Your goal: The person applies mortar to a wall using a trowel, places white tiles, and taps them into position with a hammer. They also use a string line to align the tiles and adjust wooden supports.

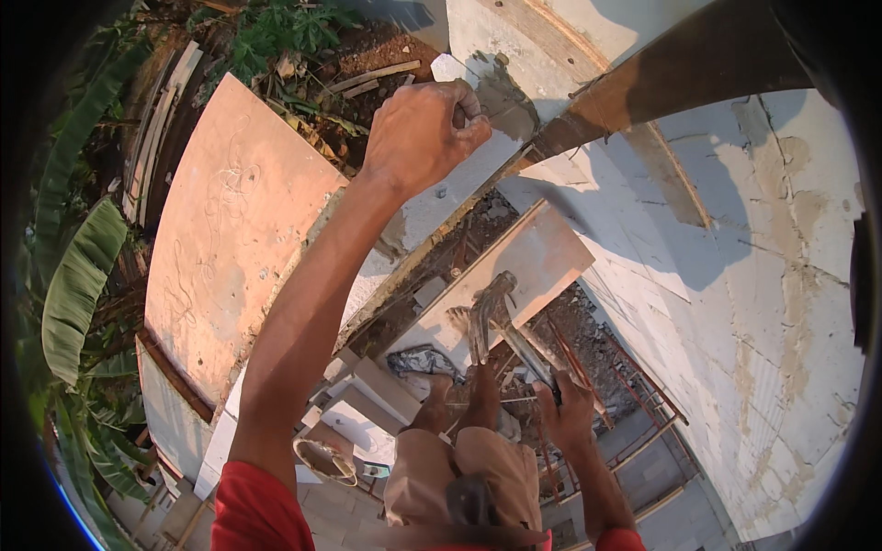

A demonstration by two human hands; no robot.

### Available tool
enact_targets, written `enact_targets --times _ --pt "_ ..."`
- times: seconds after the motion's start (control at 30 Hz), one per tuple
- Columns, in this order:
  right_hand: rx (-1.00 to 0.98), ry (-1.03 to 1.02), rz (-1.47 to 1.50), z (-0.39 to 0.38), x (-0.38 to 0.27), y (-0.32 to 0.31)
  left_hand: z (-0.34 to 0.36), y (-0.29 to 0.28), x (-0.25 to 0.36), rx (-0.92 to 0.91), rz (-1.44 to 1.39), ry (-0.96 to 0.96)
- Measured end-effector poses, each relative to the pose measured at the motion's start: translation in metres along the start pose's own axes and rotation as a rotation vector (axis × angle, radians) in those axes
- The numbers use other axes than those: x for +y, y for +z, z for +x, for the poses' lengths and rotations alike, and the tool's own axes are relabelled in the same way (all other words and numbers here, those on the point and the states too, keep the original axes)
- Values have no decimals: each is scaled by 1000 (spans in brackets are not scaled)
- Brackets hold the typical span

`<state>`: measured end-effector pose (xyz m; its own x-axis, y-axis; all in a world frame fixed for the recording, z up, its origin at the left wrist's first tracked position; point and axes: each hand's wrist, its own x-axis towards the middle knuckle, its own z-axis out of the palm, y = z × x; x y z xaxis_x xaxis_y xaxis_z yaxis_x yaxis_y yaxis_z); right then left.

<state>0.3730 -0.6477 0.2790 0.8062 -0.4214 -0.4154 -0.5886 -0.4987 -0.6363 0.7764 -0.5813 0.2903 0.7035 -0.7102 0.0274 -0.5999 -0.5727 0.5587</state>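
Note:
My left hand [421, 136] is raised over the top of a pale block wall [427, 216], thumb and fingers pinched together. Whatever it may hold is too small or hidden to make out. Just right of the fingertips a patch of wet grey mortar [503, 99] covers the blocks. Lower down, my right hand [568, 418] grips the dark handle end of a hammer [525, 349]. Its mortar-smeared metal head points up and away from me, above my bare feet, and touches nothing that I can tell.
A large plywood panel [234, 239] stands left of the wall. A dark wooden beam [671, 78] crosses at upper right, beside a tall block wall [735, 303]. Below me are a board [542, 262], a bucket [326, 452], loose blocks [372, 390] and reddish scaffold bars [652, 432].

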Motion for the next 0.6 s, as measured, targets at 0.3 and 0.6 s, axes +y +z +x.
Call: enact_targets --times 0.3,0.6 --pt "-135 161 -82 -45 26 11 -196 -3 40 -128 -313 -322" --pt "-250 274 -119 -108 36 6 -496 4 87 -469 -452 -821"
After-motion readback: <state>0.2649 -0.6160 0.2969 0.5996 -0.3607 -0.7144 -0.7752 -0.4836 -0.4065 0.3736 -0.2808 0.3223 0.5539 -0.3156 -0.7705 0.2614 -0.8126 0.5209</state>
